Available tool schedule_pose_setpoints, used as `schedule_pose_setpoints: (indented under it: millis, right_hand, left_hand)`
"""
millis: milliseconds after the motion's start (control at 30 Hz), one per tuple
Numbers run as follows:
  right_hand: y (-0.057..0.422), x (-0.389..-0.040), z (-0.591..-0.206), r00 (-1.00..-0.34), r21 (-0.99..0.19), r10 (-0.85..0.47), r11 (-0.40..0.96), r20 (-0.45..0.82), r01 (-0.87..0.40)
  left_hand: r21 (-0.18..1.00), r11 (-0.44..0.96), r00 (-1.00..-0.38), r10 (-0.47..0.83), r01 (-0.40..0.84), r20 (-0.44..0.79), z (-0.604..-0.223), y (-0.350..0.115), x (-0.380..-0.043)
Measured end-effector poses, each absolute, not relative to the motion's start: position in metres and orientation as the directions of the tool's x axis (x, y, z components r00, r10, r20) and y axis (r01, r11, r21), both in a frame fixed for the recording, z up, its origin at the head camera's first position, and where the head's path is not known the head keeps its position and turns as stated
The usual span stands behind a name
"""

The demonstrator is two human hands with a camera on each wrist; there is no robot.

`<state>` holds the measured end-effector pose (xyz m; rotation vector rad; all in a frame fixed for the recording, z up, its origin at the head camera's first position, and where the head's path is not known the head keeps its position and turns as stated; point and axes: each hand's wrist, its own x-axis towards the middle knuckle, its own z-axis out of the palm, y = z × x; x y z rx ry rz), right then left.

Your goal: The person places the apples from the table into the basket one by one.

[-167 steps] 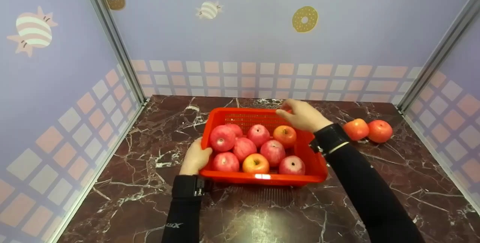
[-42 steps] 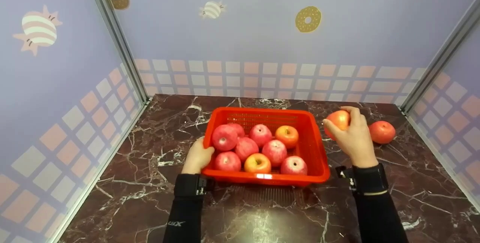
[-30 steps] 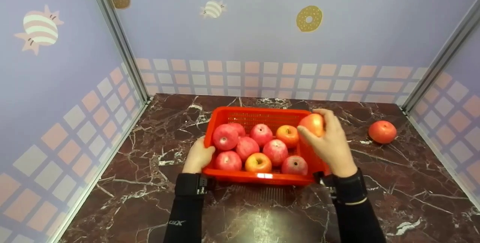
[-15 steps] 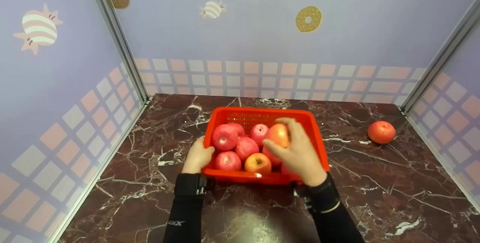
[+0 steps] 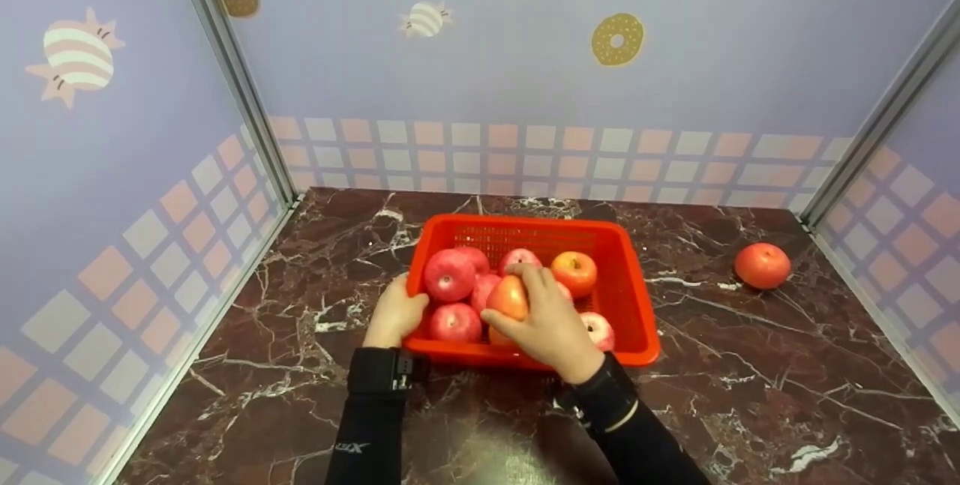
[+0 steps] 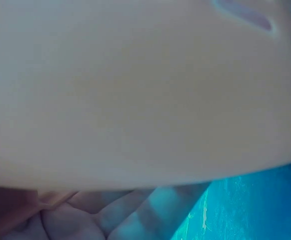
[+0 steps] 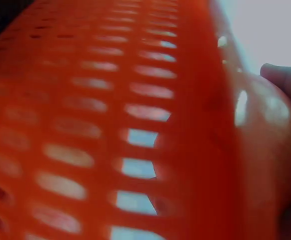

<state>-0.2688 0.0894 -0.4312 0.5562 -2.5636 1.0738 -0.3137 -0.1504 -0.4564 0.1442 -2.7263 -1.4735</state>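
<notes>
A red plastic basket point(image 5: 636, 297) stands on the table with several apples in it, such as a pink one point(image 5: 450, 275) at its left. At the basket's left end, my left hand point(image 5: 395, 312) grips the rim with the thumb on top. My right hand point(image 5: 551, 320) holds a yellow-red apple point(image 5: 508, 297) above the other apples, near the basket's front middle. That apple and hand hide part of the fruit below. In the right wrist view, the slotted basket wall point(image 7: 185, 125) stands in front of the held apple point(image 7: 268, 130). Fingers point(image 6: 130, 215) show low in the left wrist view.
A single red apple point(image 5: 763, 265) lies on the dark marbled table point(image 5: 750, 380), right of the basket. Patterned panels enclose the table at the back point(image 5: 495, 80), left and right, joined by grey metal corner posts point(image 5: 240, 88).
My right hand took one of the two apples on the right and carried it leftward over the basket, lower now than before. My left hand has stayed on the rim.
</notes>
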Motion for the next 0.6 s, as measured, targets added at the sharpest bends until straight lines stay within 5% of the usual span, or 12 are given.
schedule_pose_setpoints:
  millis: [600]
  right_hand:
    - [0.074,-0.274,-0.457,-0.734,-0.376,-0.303,0.704,0.608,-0.603]
  left_hand:
    - [0.835,0.549,-0.996,-0.094,-0.044,0.009,-0.456,-0.150,-0.313]
